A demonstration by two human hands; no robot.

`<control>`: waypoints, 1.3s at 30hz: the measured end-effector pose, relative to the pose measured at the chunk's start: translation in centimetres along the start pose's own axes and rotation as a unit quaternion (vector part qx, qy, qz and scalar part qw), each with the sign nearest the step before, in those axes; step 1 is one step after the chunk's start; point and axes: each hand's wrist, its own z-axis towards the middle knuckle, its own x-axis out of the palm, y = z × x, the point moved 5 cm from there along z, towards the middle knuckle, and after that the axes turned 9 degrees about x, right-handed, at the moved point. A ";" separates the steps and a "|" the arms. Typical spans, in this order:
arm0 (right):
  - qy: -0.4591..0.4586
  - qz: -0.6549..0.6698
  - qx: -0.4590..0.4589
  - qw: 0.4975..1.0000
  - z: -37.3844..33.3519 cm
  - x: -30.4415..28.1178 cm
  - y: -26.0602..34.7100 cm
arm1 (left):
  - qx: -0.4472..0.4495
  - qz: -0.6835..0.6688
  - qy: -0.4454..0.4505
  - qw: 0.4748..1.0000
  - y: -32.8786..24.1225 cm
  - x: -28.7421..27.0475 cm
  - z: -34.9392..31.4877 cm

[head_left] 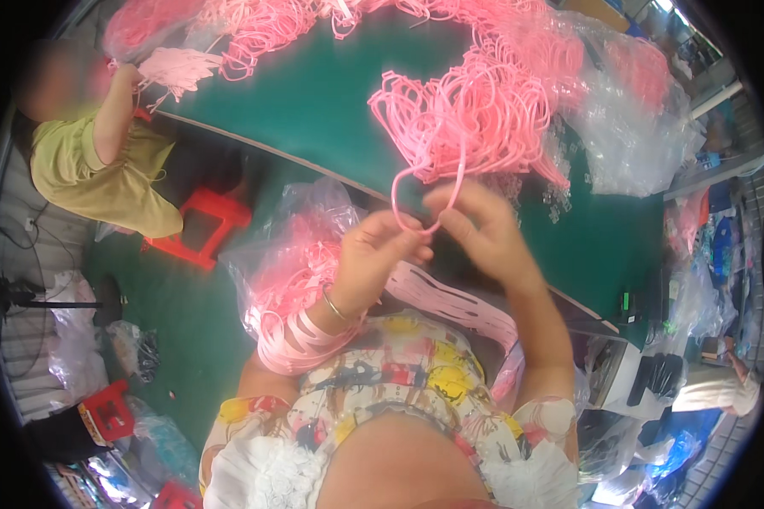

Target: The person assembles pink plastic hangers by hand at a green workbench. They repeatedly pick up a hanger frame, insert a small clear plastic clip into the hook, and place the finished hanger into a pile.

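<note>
Close in front of my body, my left hand (380, 253) and my right hand (487, 231) pinch the lower part of a pink cord loop (396, 197) between thumbs and fingers. The two hands are a short way apart, and the loop rises between them toward a tangled heap of pink cords (475, 114) on the green table (314, 110). Several flat pink straps (293, 349) hang around my left forearm, above which a bracelet circles the wrist. More pale pink strips (450, 297) lie across my lap. Whether the cord's ends meet at my fingertips is too small to tell.
Clear plastic bags (637, 148) and small clear pieces (556, 191) lie by the heap. A plastic bag (314, 204) with pink straps stands at my left. Farther left, a co-worker (102, 174) near a red stool (204, 229) holds pink strips (178, 69). The table's edge (255, 144) runs diagonally.
</note>
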 end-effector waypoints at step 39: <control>-0.100 -0.351 0.359 0.859 -24.4 -3.8 -17.3 | 0.107 0.416 0.446 0.785 2.4 4.5 -5.0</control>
